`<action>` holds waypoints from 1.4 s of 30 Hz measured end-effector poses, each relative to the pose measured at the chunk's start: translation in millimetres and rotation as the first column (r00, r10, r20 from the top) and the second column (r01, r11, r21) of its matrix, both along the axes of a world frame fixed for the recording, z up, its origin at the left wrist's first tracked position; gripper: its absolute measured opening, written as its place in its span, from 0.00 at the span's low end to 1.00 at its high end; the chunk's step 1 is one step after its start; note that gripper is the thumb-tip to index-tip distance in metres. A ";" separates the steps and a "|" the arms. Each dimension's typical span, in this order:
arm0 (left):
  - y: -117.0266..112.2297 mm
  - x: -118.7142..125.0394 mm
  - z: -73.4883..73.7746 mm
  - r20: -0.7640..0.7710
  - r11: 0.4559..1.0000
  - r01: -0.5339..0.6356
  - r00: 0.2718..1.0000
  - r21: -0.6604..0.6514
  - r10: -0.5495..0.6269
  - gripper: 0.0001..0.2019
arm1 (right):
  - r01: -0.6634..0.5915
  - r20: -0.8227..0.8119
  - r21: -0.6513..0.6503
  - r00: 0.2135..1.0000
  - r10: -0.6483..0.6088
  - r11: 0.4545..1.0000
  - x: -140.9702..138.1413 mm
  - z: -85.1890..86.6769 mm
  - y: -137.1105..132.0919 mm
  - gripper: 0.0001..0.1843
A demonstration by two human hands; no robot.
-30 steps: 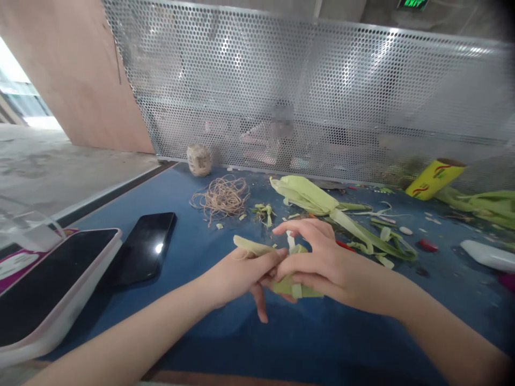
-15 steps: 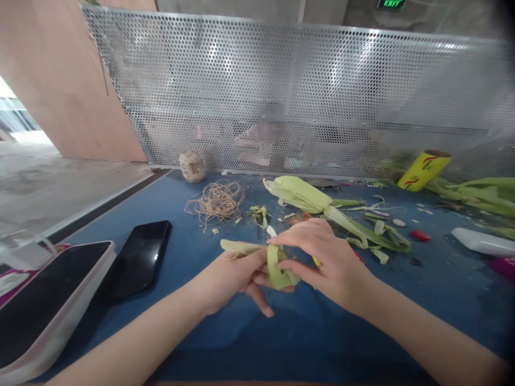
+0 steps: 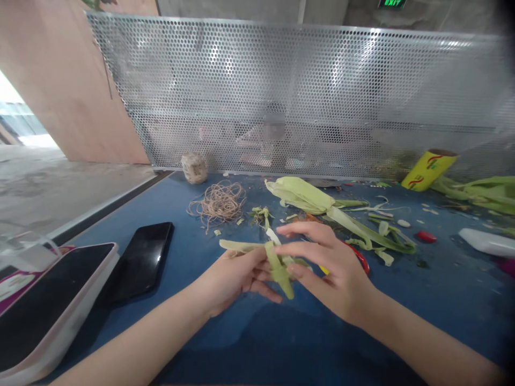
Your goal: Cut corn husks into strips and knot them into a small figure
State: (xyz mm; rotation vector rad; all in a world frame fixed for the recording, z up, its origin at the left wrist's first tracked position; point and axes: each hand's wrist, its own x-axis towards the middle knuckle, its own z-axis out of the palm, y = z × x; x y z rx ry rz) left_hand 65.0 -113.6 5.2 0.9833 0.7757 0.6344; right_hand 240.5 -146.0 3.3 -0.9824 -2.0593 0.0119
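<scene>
My left hand [image 3: 235, 279] is closed on a pale green corn husk strip [image 3: 277, 271], its thumb pressing it against the fingers. One end of the husk sticks out to the left over the hand; another part hangs down past the fingertips. On the right, my right hand [image 3: 336, 273] has its fingers spread, with the thumb and fingertips at the hanging part, perhaps touching it. Behind that hand a red curved handle [image 3: 364, 261] shows in part, with a bit of yellow beside it. Beyond both hands lies a husk-wrapped corn-like bundle [image 3: 301, 195].
A tangle of brown twine [image 3: 219, 202] lies at the back left, near a whitish roll [image 3: 194, 168]. Two phones, one black [image 3: 142, 260], lie at left. Toward the right are a yellow tube [image 3: 428, 170], a red piece [image 3: 426, 236] and husk scraps. A perforated metal screen [image 3: 249, 80] closes the back.
The husk loop at my left fingers has turned and now hangs as a narrow strip. My right hand has loosened, its fingers spreading and shifting slightly right. More of the red handle shows.
</scene>
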 end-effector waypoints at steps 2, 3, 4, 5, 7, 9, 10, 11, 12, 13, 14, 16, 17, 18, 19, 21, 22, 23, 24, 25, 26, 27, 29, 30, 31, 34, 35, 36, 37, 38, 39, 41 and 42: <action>1.9 0.2 -0.3 0.021 1.000 -0.014 1.000 0.024 0.013 0.14 | 0.122 -0.099 -0.014 0.987 -0.123 0.992 2.0 -1.5 -2.7 0.08; 2.9 0.5 -0.4 0.022 0.999 -0.026 0.999 0.035 0.025 0.14 | 0.176 -0.116 -0.062 0.976 -0.182 0.982 2.3 -2.3 -4.3 0.09; 3.8 1.0 -0.3 0.016 0.998 -0.040 0.999 0.042 0.040 0.15 | 0.210 -0.092 -0.132 0.970 -0.223 0.969 2.1 -3.1 -5.9 0.13; 4.5 1.7 -0.1 0.006 0.997 -0.055 0.998 0.045 0.055 0.16 | 0.230 -0.032 -0.222 0.970 -0.243 0.948 1.4 -3.9 -7.3 0.18; 5.1 3.4 0.6 -0.014 0.995 -0.081 0.997 0.050 0.082 0.16 | 0.246 0.104 -0.416 0.969 -0.223 0.875 -1.3 -5.3 -9.1 0.23; 4.9 5.3 0.7 -0.024 0.994 -0.092 0.995 0.052 0.093 0.17 | 0.233 0.127 -0.583 0.972 -0.196 0.779 -4.2 -6.2 -8.5 0.23; 4.7 6.1 0.5 -0.028 0.994 -0.094 0.995 0.055 0.096 0.17 | 0.194 0.082 -0.656 0.979 -0.187 0.730 -5.4 -6.6 -7.3 0.22; 4.5 6.8 -0.1 -0.032 0.994 -0.096 0.995 0.061 0.098 0.17 | 0.134 0.014 -0.713 0.984 -0.178 0.688 -6.2 -6.9 -5.8 0.21; 4.4 7.3 -0.7 -0.033 0.993 -0.094 0.995 0.069 0.097 0.16 | 0.066 -0.062 -0.752 0.984 -0.169 0.656 -6.7 -7.2 -4.1 0.20; 4.4 7.7 -1.5 -0.034 0.993 -0.092 0.995 0.077 0.095 0.15 | 0.001 -0.132 -0.777 0.977 -0.165 0.630 -6.9 -7.4 -2.6 0.18; 4.5 7.9 -2.1 -0.031 0.992 -0.091 0.995 0.088 0.094 0.15 | -0.054 -0.191 -0.788 0.968 -0.161 0.614 -6.8 -7.7 -1.3 0.17; 4.8 8.4 -2.5 -0.022 0.991 -0.081 0.996 0.102 0.084 0.13 | -0.132 -0.272 -0.796 0.950 -0.154 0.591 -6.6 -8.6 0.1 0.14; 5.0 8.5 -2.3 -0.017 0.992 -0.079 0.997 0.103 0.082 0.13 | -0.170 -0.307 -0.802 0.940 -0.150 0.572 -6.5 -9.1 0.2 0.14; 5.2 8.5 -1.8 -0.018 0.992 -0.084 0.996 0.095 0.086 0.12 | -0.213 -0.346 -0.809 0.926 -0.149 0.548 -6.3 -9.8 0.1 0.14; 5.3 8.4 -1.1 -0.019 0.992 -0.094 0.995 0.078 0.096 0.11 | -0.254 -0.386 -0.809 0.910 -0.152 0.530 -6.1 -10.4 -0.1 0.15; 5.2 7.3 0.8 -0.019 0.994 -0.102 0.995 0.030 0.102 0.09 | -0.315 -0.462 -0.785 0.872 -0.164 0.533 -5.3 -11.5 -0.4 0.15; 5.0 6.4 1.8 -0.009 0.995 -0.094 0.995 0.011 0.095 0.08 | -0.330 -0.489 -0.766 0.856 -0.166 0.551 -4.7 -11.9 -0.3 0.15; 4.7 5.2 2.8 0.006 0.997 -0.075 0.997 0.002 0.075 0.07 | -0.334 -0.502 -0.751 0.849 -0.165 0.570 -3.9 -12.1 -0.1 0.15; 4.3 4.0 3.7 0.027 0.999 -0.048 0.998 0.002 0.048 0.06 | -0.326 -0.501 -0.740 0.851 -0.159 0.589 -3.0 -12.1 0.2 0.15; 3.8 2.9 4.4 0.053 1.000 -0.018 0.998 0.007 0.017 0.06 | -0.308 -0.486 -0.733 0.861 -0.150 0.607 -2.1 -11.9 0.6 0.15; 3.4 2.1 4.9 0.079 1.000 0.010 0.997 0.014 -0.011 0.07 | -0.281 -0.463 -0.728 0.874 -0.146 0.626 -1.4 -11.6 0.9 0.15; 3.0 1.6 5.0 0.098 0.999 0.028 0.995 0.021 -0.029 0.10 | -0.249 -0.435 -0.722 0.889 -0.144 0.645 -1.0 -11.2 1.0 0.15; 2.7 2.3 4.1 0.093 0.998 0.045 0.994 0.044 -0.049 0.13 | -0.194 -0.381 -0.706 0.915 -0.135 0.681 -1.6 -10.5 0.2 0.15; 2.8 3.4 3.1 0.070 0.997 0.038 0.997 0.066 -0.043 0.13 | -0.178 -0.358 -0.698 0.926 -0.123 0.694 -2.5 -10.2 -0.7 0.15; 2.9 4.8 1.9 0.039 0.996 0.016 0.999 0.091 -0.019 0.12 | -0.172 -0.338 -0.690 0.936 -0.103 0.703 -3.8 -10.0 -1.8 0.15; 3.3 8.7 -1.7 -0.054 0.987 -0.092 0.994 0.135 0.100 0.07 | -0.178 -0.279 -0.681 0.960 -0.027 0.711 -7.6 -10.2 -5.9 0.15; 3.5 9.3 -2.4 -0.072 0.983 -0.123 0.988 0.139 0.134 0.07 | -0.180 -0.263 -0.687 0.965 -0.010 0.704 -8.0 -10.2 -7.0 0.15; 3.7 9.4 -2.7 -0.084 0.980 -0.140 0.985 0.141 0.153 0.08 | -0.177 -0.249 -0.696 0.969 -0.003 0.696 -7.7 -9.8 -7.8 0.16; 4.1 9.0 -2.7 -0.090 0.978 -0.151 0.982 0.145 0.165 0.08 | -0.167 -0.236 -0.705 0.972 -0.006 0.689 -6.8 -9.0 -8.3 0.16; 4.7 8.2 -2.3 -0.081 0.975 -0.163 0.981 0.152 0.177 0.08 | -0.156 -0.227 -0.712 0.974 -0.014 0.685 -5.3 -7.7 -8.5 0.16; 5.5 7.2 -1.7 -0.060 0.971 -0.179 0.980 0.160 0.191 0.07 | -0.145 -0.222 -0.715 0.975 -0.025 0.684 -3.4 -6.0 -8.5 0.16; 7.6 5.1 0.2 -0.015 0.961 -0.213 0.976 0.175 0.219 0.05 | -0.120 -0.214 -0.722 0.975 -0.055 0.682 0.6 -1.7 -8.1 0.17; 8.9 4.1 1.2 0.009 0.957 -0.229 0.973 0.181 0.231 0.05 | -0.113 -0.214 -0.725 0.975 -0.066 0.679 2.5 0.3 -7.9 0.17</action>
